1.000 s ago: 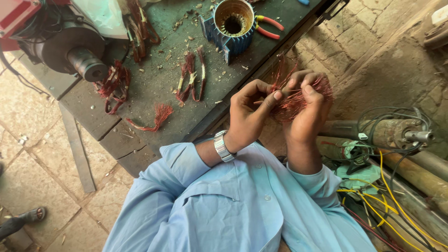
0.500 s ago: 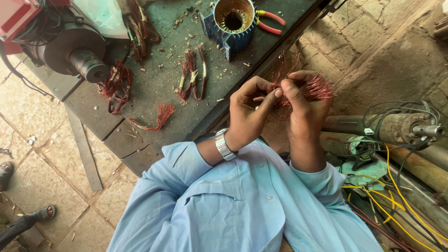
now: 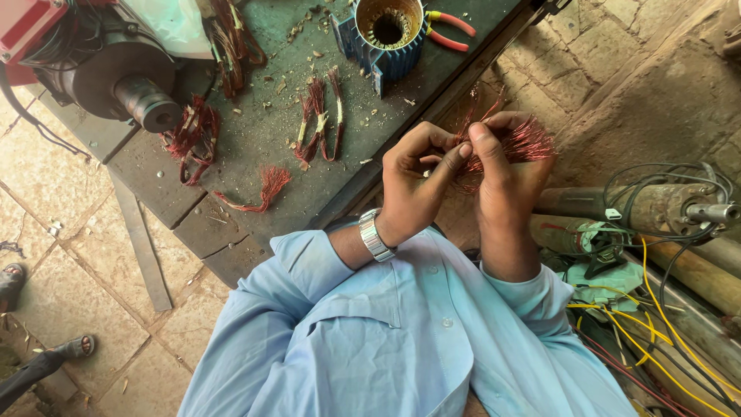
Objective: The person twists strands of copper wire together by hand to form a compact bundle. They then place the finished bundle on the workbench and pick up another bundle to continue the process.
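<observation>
My right hand [image 3: 505, 177] is closed around a bundle of thin red copper wire [image 3: 531, 140], whose frayed ends stick out to the right of the fingers. Beside it, my left hand [image 3: 417, 181], with a metal watch [image 3: 372, 235] on the wrist, pinches strands of the same bundle between thumb and forefinger, its fingertip touching my right thumb. Both hands are held together over the edge of a dark workbench [image 3: 255, 166]. Light blue shirt sleeves cover my arms.
On the bench lie a blue stator housing [image 3: 388, 35], red-handled pliers [image 3: 450, 25], several red wire coils [image 3: 318, 116] and a motor with a shaft [image 3: 127, 77]. A rusty cylinder [image 3: 656, 208] and yellow cables [image 3: 656, 324] lie at the right. Another person's sandalled foot [image 3: 73, 347] is at lower left.
My hands stay together on the wire bundle while the fingers shift along the strands; the left forefinger has come against the right thumb. The view has shifted slightly.
</observation>
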